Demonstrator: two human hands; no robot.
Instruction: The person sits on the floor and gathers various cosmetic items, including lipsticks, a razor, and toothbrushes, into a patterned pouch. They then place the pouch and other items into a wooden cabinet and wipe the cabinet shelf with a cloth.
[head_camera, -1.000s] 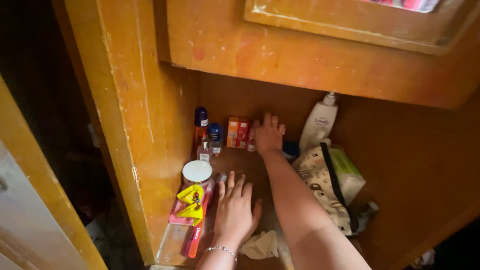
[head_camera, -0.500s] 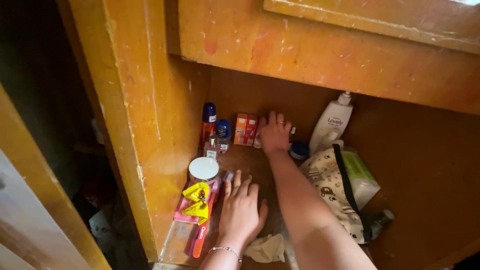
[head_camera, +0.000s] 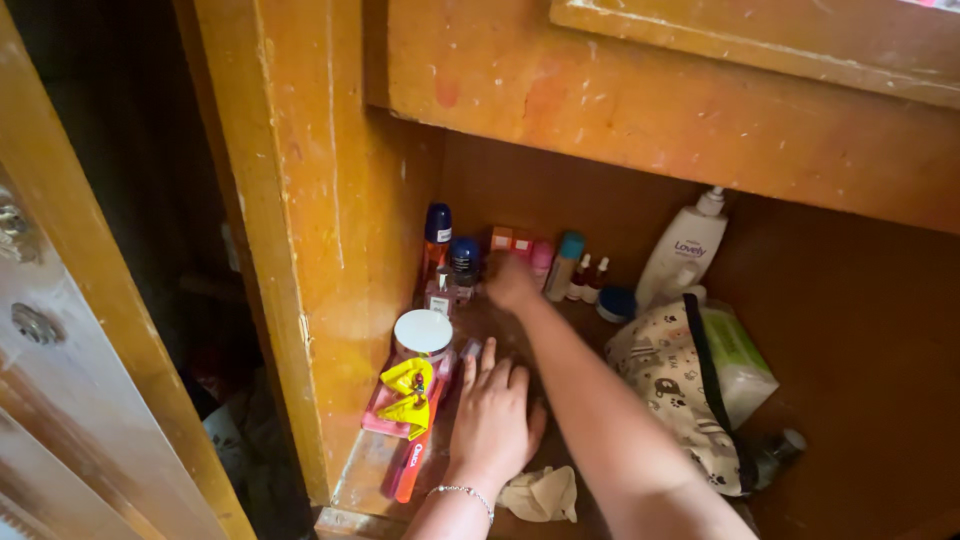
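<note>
My left hand lies flat, fingers apart, on the wooden shelf, with a thin bracelet on its wrist. It is just right of a white-lidded jar and a yellow hair bow. My right hand reaches to the back of the shelf and is blurred. It is beside a blue-capped bottle and just below the small orange boxes. Whether it holds anything is unclear. A pink bottle, a teal-capped bottle and small dropper bottles stand to its right.
A white pump bottle and a blue-lidded jar stand at the back right. A patterned pouch and a green wipes pack lie on the right. A crumpled cloth is at the front. The thick cabinet post bounds the left side.
My right hand has slid left from in front of the small bottles towards the blue-capped bottles, uncovering the pink, teal-capped and dropper bottles. My left hand has stayed flat on the shelf.
</note>
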